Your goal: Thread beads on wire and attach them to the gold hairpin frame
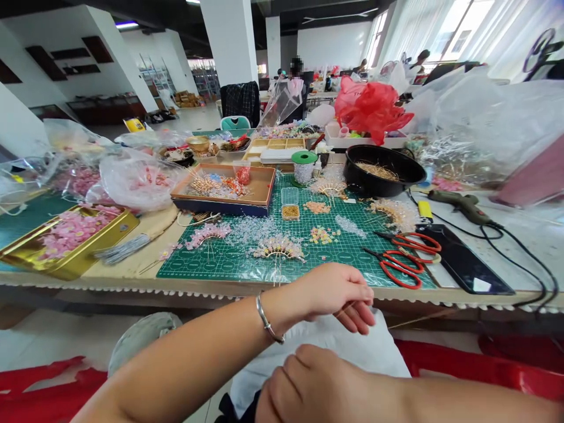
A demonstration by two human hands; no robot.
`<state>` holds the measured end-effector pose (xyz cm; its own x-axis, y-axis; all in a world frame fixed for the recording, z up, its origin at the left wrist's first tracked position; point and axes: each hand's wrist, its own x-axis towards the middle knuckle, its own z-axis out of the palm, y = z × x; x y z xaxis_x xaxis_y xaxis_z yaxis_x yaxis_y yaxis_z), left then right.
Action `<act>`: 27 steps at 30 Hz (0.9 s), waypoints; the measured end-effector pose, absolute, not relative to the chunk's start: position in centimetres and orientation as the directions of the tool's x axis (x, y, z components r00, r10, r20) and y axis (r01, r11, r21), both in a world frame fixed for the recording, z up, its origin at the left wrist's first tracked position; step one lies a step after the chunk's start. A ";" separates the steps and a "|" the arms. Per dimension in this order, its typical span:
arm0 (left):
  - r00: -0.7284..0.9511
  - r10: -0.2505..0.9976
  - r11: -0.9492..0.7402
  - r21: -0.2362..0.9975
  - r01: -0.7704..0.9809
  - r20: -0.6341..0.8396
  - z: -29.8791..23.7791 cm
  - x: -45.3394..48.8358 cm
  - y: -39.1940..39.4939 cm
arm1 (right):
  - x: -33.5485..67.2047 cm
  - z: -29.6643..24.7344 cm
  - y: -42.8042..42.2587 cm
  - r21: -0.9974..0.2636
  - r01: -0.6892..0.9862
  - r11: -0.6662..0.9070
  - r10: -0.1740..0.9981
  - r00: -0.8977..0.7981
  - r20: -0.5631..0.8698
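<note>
My left hand [341, 294], with a silver bangle [265, 317] at the wrist, hovers over the table's front edge. Its fingers are loosely bent and apart, and nothing shows in them. Lower down, above my lap, my right hand [312, 376] is curled with its knuckles up; its fingertips are hidden. Just beyond my left hand, a beaded hair comb [278, 248] lies on the green cutting mat [247, 271], prongs toward me. A pink flowered comb [207, 233] lies left of it. Two pairs of red-handled scissors [400, 269] rest to the right.
Clear beads [251, 229], pastel flower beads [325, 235] and a small box of gold beads [290, 212] lie on the mat. A gold tin [88, 252] of pink flowers stands left. Rightward are a phone [467, 258], glue gun [462, 205] and black bowl [383, 182].
</note>
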<state>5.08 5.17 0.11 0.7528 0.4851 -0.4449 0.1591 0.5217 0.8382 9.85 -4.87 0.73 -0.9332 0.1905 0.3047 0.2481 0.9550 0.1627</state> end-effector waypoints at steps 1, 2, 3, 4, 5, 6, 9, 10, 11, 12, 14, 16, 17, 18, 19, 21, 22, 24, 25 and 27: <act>0.777 0.423 0.549 0.814 0.189 -0.466 -0.2 5.6 5.0 | 9.4 0.4 -4.6 0.131 0.234 0.963 0.195 -0.947 0.255; 0.794 0.370 0.573 0.791 0.214 -0.483 -0.5 5.9 5.0 | 9.1 0.1 -4.4 0.101 0.224 0.969 0.200 -0.957 0.210; 0.805 0.328 0.591 0.772 0.233 -0.495 -0.7 6.0 5.0 | 8.9 -0.1 -4.1 0.073 0.213 0.974 0.199 -0.966 0.167; 0.812 0.294 0.606 0.755 0.249 -0.504 -0.8 6.0 5.1 | 8.9 -0.4 -3.9 0.048 0.194 0.980 0.187 -0.974 0.129; 0.817 0.264 0.620 0.739 0.263 -0.512 -0.9 6.0 5.2 | 9.0 -0.7 -3.7 0.027 0.174 0.984 0.170 -0.981 0.098; 0.820 0.238 0.632 0.724 0.276 -0.520 -0.9 5.9 5.2 | 9.1 -1.0 -3.6 0.010 0.157 0.988 0.156 -0.985 0.072; 0.812 0.230 0.631 0.717 0.295 -0.536 -0.8 5.9 5.2 | 9.7 -1.8 -3.2 -0.020 0.131 0.991 0.132 -0.991 0.034; 0.805 0.248 0.620 0.727 0.295 -0.539 -0.7 6.0 5.2 | 9.9 -2.0 -3.2 -0.025 0.130 0.991 0.131 -0.991 0.034; 0.796 0.274 0.604 0.741 0.294 -0.539 -0.7 6.2 5.3 | 10.1 -2.0 -3.1 -0.028 0.129 0.991 0.130 -0.991 0.042; 0.787 0.301 0.587 0.755 0.292 -0.538 -0.6 6.4 5.3 | 10.3 -2.0 -3.1 -0.028 0.129 0.991 0.130 -0.990 0.058; 0.765 0.361 0.555 0.782 0.284 -0.534 -0.5 6.8 5.8 | 10.7 -1.6 -3.1 -0.017 0.146 0.989 0.147 -0.983 0.108; 0.723 0.464 0.499 0.826 0.263 -0.511 -0.3 6.9 6.8 | 11.4 -1.0 -3.5 0.007 0.209 0.978 0.205 -0.963 0.173; 0.690 0.536 0.456 0.855 0.248 -0.486 -0.1 6.8 7.4 | 11.9 -0.7 -3.7 0.024 0.264 0.964 0.253 -0.945 0.209; 0.648 0.615 0.403 0.885 0.232 -0.450 0.2 6.6 8.1 | 12.5 -0.5 -4.0 0.041 0.326 0.944 0.307 -0.919 0.247; 0.598 0.694 0.342 0.914 0.216 -0.401 0.5 6.1 8.8 | 13.3 -0.4 -4.4 0.057 0.394 0.917 0.364 -0.887 0.285; 0.496 0.821 0.214 0.958 0.191 -0.283 1.5 4.9 10.3 | 15.2 -0.3 -5.1 0.079 0.518 0.852 0.462 -0.814 0.353; 0.449 0.865 0.155 0.971 0.181 -0.222 2.1 4.2 11.0 | 16.3 -0.3 -5.4 0.084 0.566 0.820 0.501 -0.781 0.372; 0.369 0.923 0.052 0.985 0.165 -0.111 3.1 2.8 11.9 | 18.1 -0.2 -5.8 0.081 0.655 0.752 0.569 -0.706 0.422; 0.338 0.939 0.011 0.987 0.160 -0.065 3.5 2.3 12.2 | 18.9 0.0 -5.9 0.064 0.696 0.715 0.606 -0.663 0.441; 0.293 0.956 -0.052 0.987 0.155 0.004 4.2 1.5 12.5 | 19.7 0.4 -6.0 0.034 0.764 0.645 0.658 -0.577 0.484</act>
